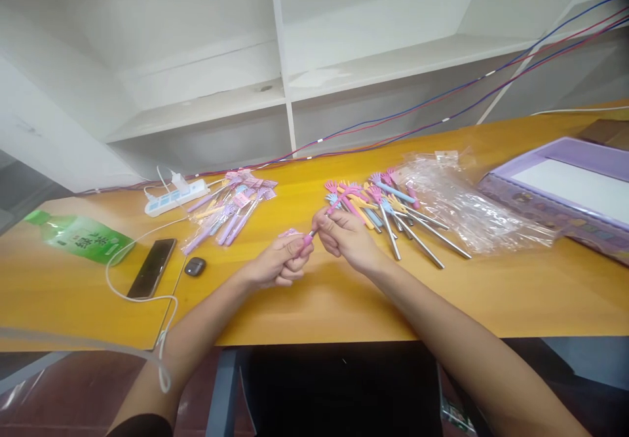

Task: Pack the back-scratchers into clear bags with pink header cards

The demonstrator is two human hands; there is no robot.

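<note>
Both hands are on one pink telescopic back scratcher (307, 238) above the middle of the table. My left hand (280, 260) is closed around its pink handle end. Close beside it, my right hand (346, 237) pinches the thin metal rod, and pink plastic shows just past its fingertips. Behind my right hand lies a pile of loose back scratchers (388, 204) with small hand-shaped heads in pink, blue, yellow and purple, several with bare metal rods. To the far left of my hands, several back scratchers in clear packets (230, 208) lie heaped together.
Clear plastic bags (457, 201) lie right of the loose pile, beside a purple box (555, 188). At left are a green drink bottle (83, 237), a phone (152, 268), a black earbud case (195, 266), a power strip (177, 198) and a white cable (111, 273).
</note>
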